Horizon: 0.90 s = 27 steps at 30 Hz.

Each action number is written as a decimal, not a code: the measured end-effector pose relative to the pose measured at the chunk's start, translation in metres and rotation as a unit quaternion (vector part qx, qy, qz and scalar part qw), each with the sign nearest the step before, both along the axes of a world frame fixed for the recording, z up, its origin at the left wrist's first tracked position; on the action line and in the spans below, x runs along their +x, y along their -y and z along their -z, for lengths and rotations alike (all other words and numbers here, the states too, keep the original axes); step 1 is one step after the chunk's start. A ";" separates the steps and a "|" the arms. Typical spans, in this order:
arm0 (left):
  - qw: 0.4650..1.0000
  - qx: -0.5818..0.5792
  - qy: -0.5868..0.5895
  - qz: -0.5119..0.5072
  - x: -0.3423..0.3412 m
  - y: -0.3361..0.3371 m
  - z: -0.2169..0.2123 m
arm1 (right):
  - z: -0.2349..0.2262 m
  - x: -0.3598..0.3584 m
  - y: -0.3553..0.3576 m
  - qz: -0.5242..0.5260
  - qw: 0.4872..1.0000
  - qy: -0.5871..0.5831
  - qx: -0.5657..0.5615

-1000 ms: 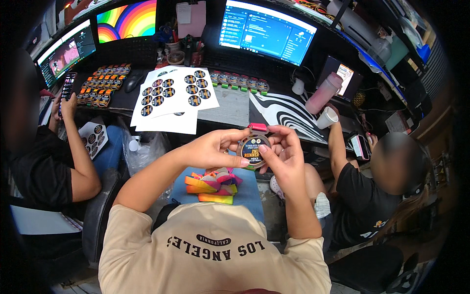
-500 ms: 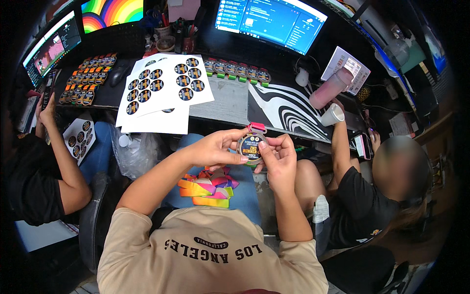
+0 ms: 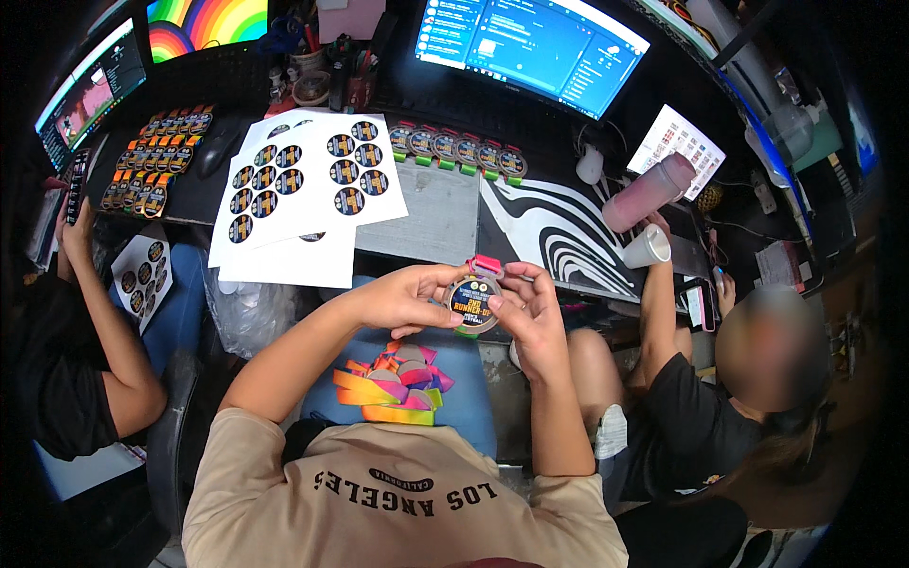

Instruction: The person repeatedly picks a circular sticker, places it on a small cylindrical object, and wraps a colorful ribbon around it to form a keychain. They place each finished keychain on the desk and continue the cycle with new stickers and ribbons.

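Observation:
Between my two hands is a round medal (image 3: 471, 301) with a dark printed face and a red-pink ribbon through its top loop. My left hand (image 3: 414, 299) grips it by the left edge, thumb along the lower front. The right hand (image 3: 528, 308) holds the other side, its thumb pressed on the face. Below them, several medals with bright folded ribbons (image 3: 388, 388) lie in a pile on my lap, orange, yellow, pink and purple. Sticker sheets (image 3: 284, 251) with round dark labels spread over the desk ahead, left of centre.
A row of medals (image 3: 459, 150) lies behind a striped black-and-white mat (image 3: 549, 232). More medals (image 3: 156, 156) are grouped at the far left, near a mouse (image 3: 218, 150). At right, a co-worker's hand is at a white cup (image 3: 647, 246), beside a pink tumbler (image 3: 649, 194). Another person sits left.
My hands and the medal have shifted slightly left and down in the picture, along with the view. My grip looks nearly the same, with the right thumb still on the medal's face.

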<state>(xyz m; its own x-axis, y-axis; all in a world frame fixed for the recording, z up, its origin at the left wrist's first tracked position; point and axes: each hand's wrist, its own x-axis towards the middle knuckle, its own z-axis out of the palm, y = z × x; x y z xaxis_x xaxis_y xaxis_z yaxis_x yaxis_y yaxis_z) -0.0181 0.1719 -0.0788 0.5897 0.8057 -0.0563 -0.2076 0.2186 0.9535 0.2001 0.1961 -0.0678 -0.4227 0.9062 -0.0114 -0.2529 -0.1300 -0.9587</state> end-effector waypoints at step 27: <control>0.975 -0.053 0.198 -0.084 0.025 -0.068 0.044 | 0.013 0.008 -0.035 0.005 0.999 0.026 -0.027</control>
